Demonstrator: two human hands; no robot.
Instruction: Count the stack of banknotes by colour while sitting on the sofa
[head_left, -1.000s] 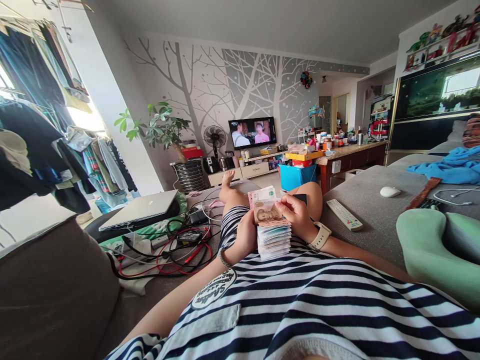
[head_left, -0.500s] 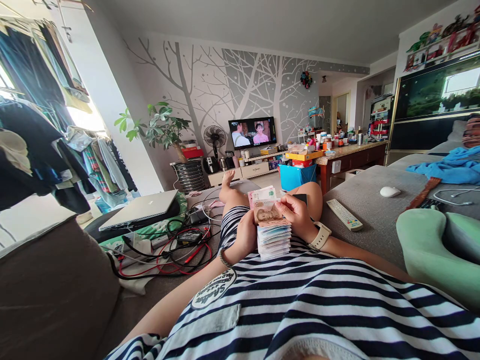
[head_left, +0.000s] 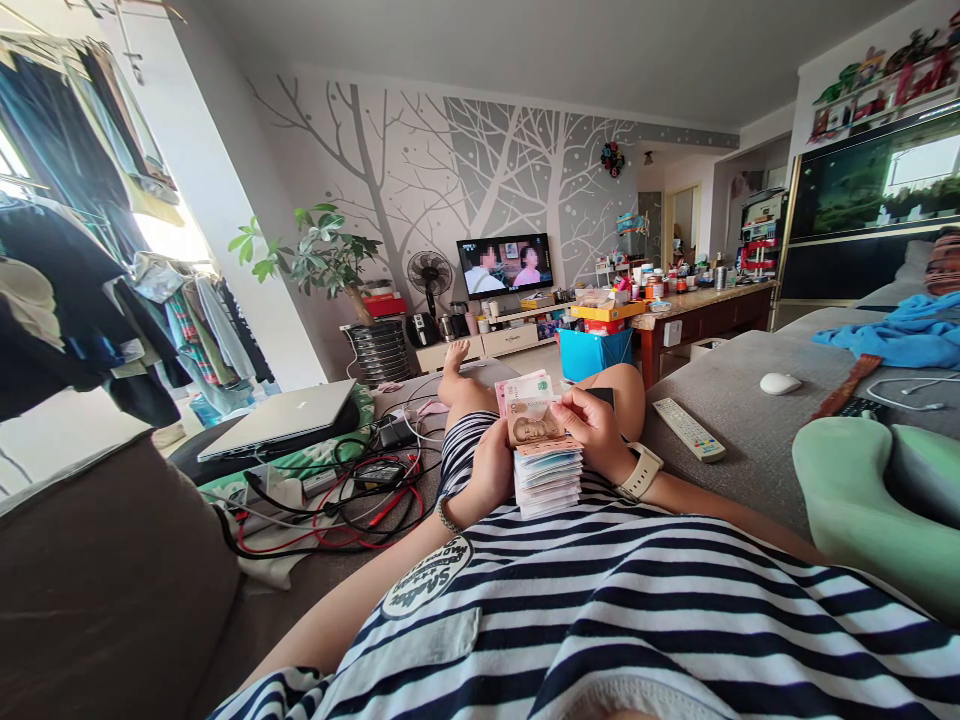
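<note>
I lie back on a grey sofa in a striped shirt, and both hands meet over my lap. My left hand is closed round the left side of a thick stack of banknotes. My right hand, with a pale watch on its wrist, pinches the top pink note by its right edge and has it bent upward off the stack. A few more notes stand up behind that one.
A white remote control and a white mouse lie on the sofa to my right, beside a green cushion. To my left are a closed laptop and tangled red and black cables. A television plays across the room.
The hands and the stack have stayed almost still; only the raised notes have shifted slightly. The picture on the television has changed.
</note>
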